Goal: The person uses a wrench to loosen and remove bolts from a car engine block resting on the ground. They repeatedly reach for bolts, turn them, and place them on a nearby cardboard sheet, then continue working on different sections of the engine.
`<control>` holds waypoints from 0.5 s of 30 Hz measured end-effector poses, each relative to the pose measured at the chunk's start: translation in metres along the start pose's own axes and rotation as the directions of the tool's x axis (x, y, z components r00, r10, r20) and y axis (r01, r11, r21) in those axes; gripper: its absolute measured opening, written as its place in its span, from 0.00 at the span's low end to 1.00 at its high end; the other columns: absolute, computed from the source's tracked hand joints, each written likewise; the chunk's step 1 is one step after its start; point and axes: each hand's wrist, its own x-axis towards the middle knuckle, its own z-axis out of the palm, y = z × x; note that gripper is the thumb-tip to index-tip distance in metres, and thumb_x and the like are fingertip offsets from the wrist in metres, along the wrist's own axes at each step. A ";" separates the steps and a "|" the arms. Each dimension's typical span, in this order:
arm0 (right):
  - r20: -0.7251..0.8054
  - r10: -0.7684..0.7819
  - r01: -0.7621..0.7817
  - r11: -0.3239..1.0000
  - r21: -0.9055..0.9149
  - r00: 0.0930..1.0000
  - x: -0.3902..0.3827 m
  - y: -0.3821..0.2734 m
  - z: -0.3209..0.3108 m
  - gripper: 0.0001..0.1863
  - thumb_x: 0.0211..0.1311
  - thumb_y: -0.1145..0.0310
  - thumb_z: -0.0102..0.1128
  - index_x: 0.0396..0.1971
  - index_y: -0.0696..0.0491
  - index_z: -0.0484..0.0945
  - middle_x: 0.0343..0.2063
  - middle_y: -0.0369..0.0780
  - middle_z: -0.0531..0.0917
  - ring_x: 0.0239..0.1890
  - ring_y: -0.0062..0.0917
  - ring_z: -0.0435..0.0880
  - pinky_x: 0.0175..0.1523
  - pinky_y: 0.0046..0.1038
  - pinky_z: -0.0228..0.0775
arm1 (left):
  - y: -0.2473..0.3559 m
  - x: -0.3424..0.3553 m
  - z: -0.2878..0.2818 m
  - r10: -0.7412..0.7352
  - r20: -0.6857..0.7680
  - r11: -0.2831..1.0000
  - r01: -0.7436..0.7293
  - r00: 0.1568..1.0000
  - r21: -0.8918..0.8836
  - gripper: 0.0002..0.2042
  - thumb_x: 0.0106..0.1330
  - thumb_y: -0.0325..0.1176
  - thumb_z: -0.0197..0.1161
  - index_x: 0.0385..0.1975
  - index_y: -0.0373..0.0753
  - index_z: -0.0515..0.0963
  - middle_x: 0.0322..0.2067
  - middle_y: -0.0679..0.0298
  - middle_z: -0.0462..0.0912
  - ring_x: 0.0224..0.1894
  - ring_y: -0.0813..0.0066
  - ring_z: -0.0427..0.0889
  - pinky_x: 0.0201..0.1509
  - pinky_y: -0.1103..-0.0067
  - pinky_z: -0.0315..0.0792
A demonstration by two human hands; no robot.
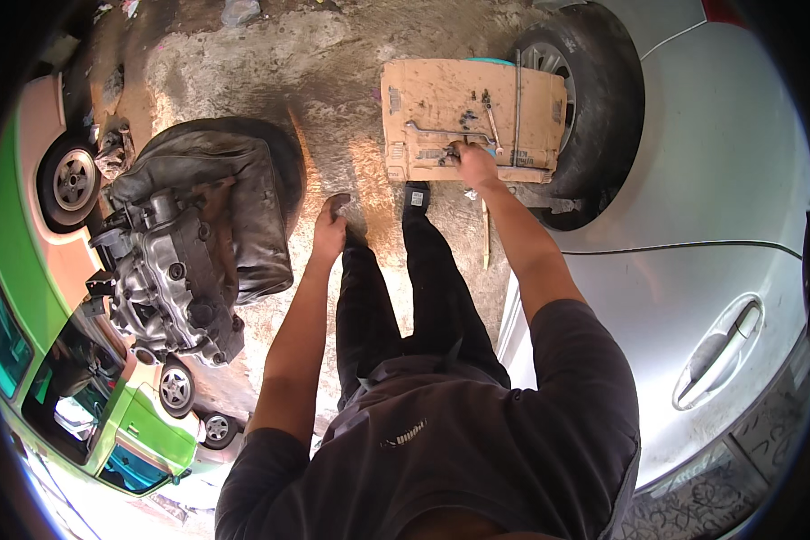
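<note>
My right hand reaches down over a flat piece of cardboard, fingertips drawn together among small dark bolts. What those fingers grip, if anything, is too small to make out. Just beyond them a long wrench lies crosswise, and a shorter wrench rests at an angle. A thin metal rod runs along the cardboard's right side. Off to the left, my left hand hangs above the floor near my leg, holding nothing visible, its loosely curved fingers apart from the thumb.
A greasy engine sits at left against a dark, bulky cover. A car wheel stands beside the cardboard, and the silver car's side fills the right. A green vehicle is at far left. A thin stick lies on the rough floor.
</note>
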 end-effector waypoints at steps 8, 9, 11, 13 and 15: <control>0.195 0.267 -0.232 0.113 0.966 0.944 -0.038 -0.041 -0.053 0.18 0.62 0.53 0.65 0.34 0.54 0.76 0.18 0.31 0.71 0.19 0.17 0.66 0.22 0.21 0.59 | 0.061 -0.036 -0.046 0.118 -0.012 0.992 -0.117 0.993 0.038 0.22 0.57 0.22 0.49 0.54 0.33 0.71 0.50 0.51 0.78 0.56 0.64 0.75 0.59 0.77 0.65; 0.252 0.244 -0.255 -0.021 0.967 0.936 -0.049 -0.054 -0.062 0.18 0.62 0.53 0.64 0.35 0.54 0.76 0.18 0.31 0.70 0.19 0.16 0.65 0.22 0.20 0.57 | 0.070 -0.047 -0.059 0.149 -0.007 0.984 -0.148 0.989 0.103 0.22 0.57 0.22 0.50 0.55 0.33 0.71 0.50 0.51 0.78 0.56 0.63 0.75 0.60 0.77 0.65; 0.325 0.155 -0.303 -0.149 0.941 0.933 -0.069 -0.080 -0.078 0.18 0.63 0.53 0.63 0.35 0.53 0.74 0.16 0.30 0.66 0.18 0.15 0.64 0.19 0.19 0.55 | 0.088 -0.069 -0.083 0.227 -0.057 0.966 -0.217 0.972 0.139 0.21 0.59 0.24 0.52 0.55 0.33 0.71 0.50 0.49 0.78 0.57 0.59 0.75 0.62 0.74 0.65; 0.313 0.062 -0.298 -0.173 0.939 0.948 -0.086 -0.110 -0.088 0.17 0.64 0.53 0.63 0.35 0.53 0.74 0.16 0.29 0.65 0.18 0.15 0.64 0.19 0.19 0.55 | 0.107 -0.090 -0.114 0.267 -0.099 0.944 -0.239 0.959 0.228 0.21 0.59 0.24 0.53 0.55 0.33 0.71 0.50 0.50 0.78 0.56 0.58 0.76 0.62 0.73 0.65; 0.312 0.045 -0.302 -0.152 0.941 0.949 -0.098 -0.144 -0.094 0.16 0.64 0.53 0.62 0.34 0.52 0.75 0.15 0.29 0.64 0.17 0.15 0.64 0.18 0.19 0.54 | 0.123 -0.113 -0.142 0.311 -0.137 0.944 -0.288 0.940 0.162 0.20 0.59 0.23 0.54 0.54 0.32 0.71 0.50 0.50 0.78 0.55 0.59 0.77 0.61 0.73 0.66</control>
